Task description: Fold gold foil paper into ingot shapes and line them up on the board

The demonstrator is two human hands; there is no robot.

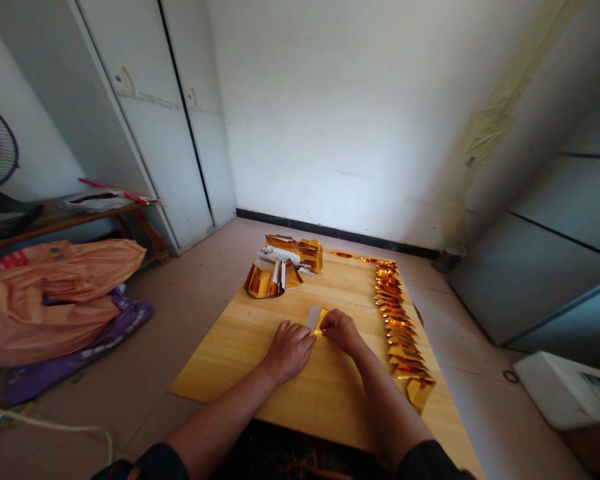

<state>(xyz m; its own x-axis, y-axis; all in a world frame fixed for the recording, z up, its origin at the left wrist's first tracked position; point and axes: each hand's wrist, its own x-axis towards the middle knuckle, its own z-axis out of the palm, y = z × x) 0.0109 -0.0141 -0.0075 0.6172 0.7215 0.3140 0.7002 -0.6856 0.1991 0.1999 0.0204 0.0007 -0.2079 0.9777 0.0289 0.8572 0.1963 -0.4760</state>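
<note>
A small sheet of gold foil paper (315, 316), partly folded with its pale back showing, lies on the wooden table between my two hands. My left hand (290, 350) presses its near left edge, fingers bent together. On the other side, my right hand (341, 329) pinches the sheet's right edge, where a gold strip shows. Along the table's right side runs a row of folded gold foil pieces (399, 313), overlapping one another. Toward the far left of the table lie loose stacks of gold foil sheets (265, 280), some curled with white sides up.
The wooden table (230, 360) stands on a tiled floor near a white wall. An orange plastic bag (55, 293) and a purple bag (90, 350) lie at left, by a wooden bench (140, 220). A white box (570, 390) sits on the right, near a grey cabinet (545, 267).
</note>
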